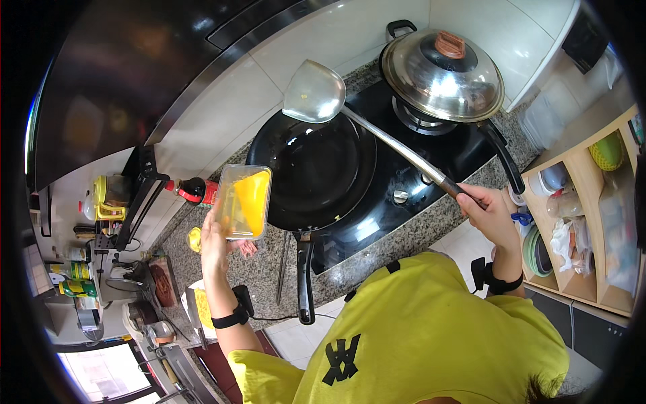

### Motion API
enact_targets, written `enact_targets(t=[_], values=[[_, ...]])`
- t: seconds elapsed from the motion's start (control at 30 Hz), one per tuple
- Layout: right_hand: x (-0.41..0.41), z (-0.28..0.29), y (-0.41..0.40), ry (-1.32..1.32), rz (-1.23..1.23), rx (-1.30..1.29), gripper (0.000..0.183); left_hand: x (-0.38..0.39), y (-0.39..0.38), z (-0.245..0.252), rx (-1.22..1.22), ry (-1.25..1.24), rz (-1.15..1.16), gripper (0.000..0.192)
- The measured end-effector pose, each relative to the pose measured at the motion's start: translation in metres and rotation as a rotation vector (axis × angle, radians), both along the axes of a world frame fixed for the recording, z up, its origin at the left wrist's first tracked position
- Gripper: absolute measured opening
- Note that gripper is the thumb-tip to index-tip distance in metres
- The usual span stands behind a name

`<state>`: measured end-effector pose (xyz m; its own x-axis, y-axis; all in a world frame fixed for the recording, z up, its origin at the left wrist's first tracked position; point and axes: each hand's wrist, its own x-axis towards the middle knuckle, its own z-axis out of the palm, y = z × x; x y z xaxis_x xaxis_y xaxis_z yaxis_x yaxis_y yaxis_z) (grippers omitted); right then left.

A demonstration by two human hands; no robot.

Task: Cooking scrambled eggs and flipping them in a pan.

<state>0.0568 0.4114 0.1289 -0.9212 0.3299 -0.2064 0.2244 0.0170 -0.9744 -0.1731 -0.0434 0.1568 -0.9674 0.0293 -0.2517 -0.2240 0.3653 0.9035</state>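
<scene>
My left hand [214,242] grips a clear plastic container [227,202] at the left rim of a black frying pan [315,166]. Inside the tilted container is a bright yellow liquid [253,199], which looks like beaten egg. My right hand [482,214] holds the dark handle of a long metal wok spatula [318,93]. Its broad blade hangs above the far edge of the pan, with a small yellow bit on it. The pan sits on the left side of a black glass gas hob [404,166], and its inside looks dark and shiny. Its handle [305,283] points towards me.
A lidded wok [444,76] stands on the right burner, its handle [504,156] jutting over the counter edge. Left of the pan are a red-labelled bottle [194,191], chopsticks [282,267] and a plate of yellow food [202,308] with a knife across it. Wooden shelves [580,166] flank the right.
</scene>
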Motion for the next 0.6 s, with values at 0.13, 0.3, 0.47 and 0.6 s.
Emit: enact_targets(t=[0.13,0.3,0.47,0.6], values=[[-0.002,-0.001,0.002,0.003,0.013,0.017,0.03,-0.011,0.0,0.003,-0.067,-0.006,0.01,0.049],[-0.002,-0.001,0.006,0.033,0.02,0.024,0.029,-0.027,0.004,0.0,-0.07,-0.01,0.04,0.048],[0.002,-0.004,0.01,0.031,0.01,0.001,0.028,-0.052,0.0,-0.011,-0.036,-0.007,0.035,0.046],[0.006,-0.007,0.012,0.041,-0.01,0.013,0.027,-0.069,0.015,-0.012,-0.026,0.014,0.016,0.044]])
